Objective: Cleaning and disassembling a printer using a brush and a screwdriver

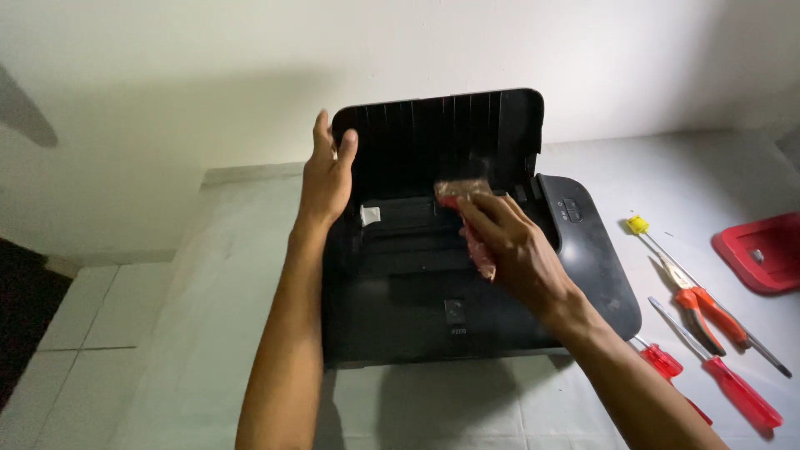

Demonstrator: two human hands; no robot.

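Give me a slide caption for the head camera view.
Left hand steadies a black printer's raised tray; right hand holds a reddish cloth over it.

1 printer point(467, 308), 3 screwdrivers point(733, 390), 1 pliers point(708, 308), 1 red tray point(762, 250)

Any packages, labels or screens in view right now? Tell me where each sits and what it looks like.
Clear crinkly wrapper with red inside: held in the right hand over the black printer.
Small white sticker: inside the printer near the left hand, roughly square.
Small grey square mark: on the printer's front face.
No screen visible.
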